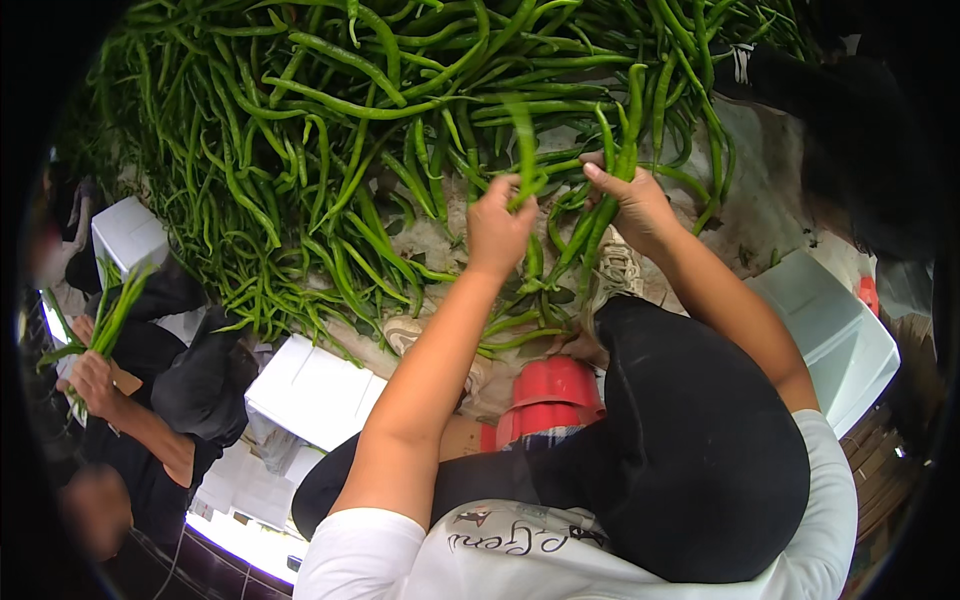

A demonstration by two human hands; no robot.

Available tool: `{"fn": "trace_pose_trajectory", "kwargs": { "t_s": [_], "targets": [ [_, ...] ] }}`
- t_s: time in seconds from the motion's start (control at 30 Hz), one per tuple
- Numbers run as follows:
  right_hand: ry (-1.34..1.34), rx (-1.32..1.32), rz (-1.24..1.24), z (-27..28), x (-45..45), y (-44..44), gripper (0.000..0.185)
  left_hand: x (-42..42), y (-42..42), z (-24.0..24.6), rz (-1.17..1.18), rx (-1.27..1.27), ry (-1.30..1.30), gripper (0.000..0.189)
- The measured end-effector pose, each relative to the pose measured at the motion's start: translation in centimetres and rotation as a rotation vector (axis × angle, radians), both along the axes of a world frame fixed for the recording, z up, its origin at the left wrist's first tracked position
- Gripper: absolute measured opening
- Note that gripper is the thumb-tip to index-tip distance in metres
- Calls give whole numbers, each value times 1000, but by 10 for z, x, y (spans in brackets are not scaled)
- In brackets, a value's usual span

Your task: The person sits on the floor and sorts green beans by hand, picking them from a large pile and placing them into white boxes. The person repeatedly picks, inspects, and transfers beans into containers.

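My right hand point(637, 201) grips a small bunch of long green chili peppers point(628, 142), some tips pointing away from me and some hanging below the palm. To its left, my left hand point(504, 221) pinches a single green pepper point(526, 142), which is blurred by motion. Beyond both hands spreads a large heap of long green peppers point(330, 112) on a pale, dirty sheet point(442, 251). A few loose peppers point(525, 319) lie between my shoes, below the hands.
Under me is a red plastic stool point(555, 390). A white foam box point(319, 390) stands at left, and a pale bin point(832, 337) at right. Far left, another person's hand point(94, 382) holds a bunch of peppers point(120, 315) near another white box point(131, 232).
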State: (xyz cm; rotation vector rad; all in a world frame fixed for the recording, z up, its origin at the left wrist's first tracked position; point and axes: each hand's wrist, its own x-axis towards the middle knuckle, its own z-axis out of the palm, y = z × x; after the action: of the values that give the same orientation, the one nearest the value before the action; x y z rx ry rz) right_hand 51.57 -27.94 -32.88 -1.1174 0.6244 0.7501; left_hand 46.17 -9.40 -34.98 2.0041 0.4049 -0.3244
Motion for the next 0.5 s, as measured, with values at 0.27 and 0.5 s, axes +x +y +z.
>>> {"fn": "trace_pose_trajectory", "kwargs": {
  "t_s": [0.27,0.5],
  "targets": [
    [-56,8,-12,1,-4,4,27,5,8,-1,-123,38,-292,15],
    [35,207,-44,17,4,1,30,87,10,-47,-396,759,-104,51]
  ]
}}
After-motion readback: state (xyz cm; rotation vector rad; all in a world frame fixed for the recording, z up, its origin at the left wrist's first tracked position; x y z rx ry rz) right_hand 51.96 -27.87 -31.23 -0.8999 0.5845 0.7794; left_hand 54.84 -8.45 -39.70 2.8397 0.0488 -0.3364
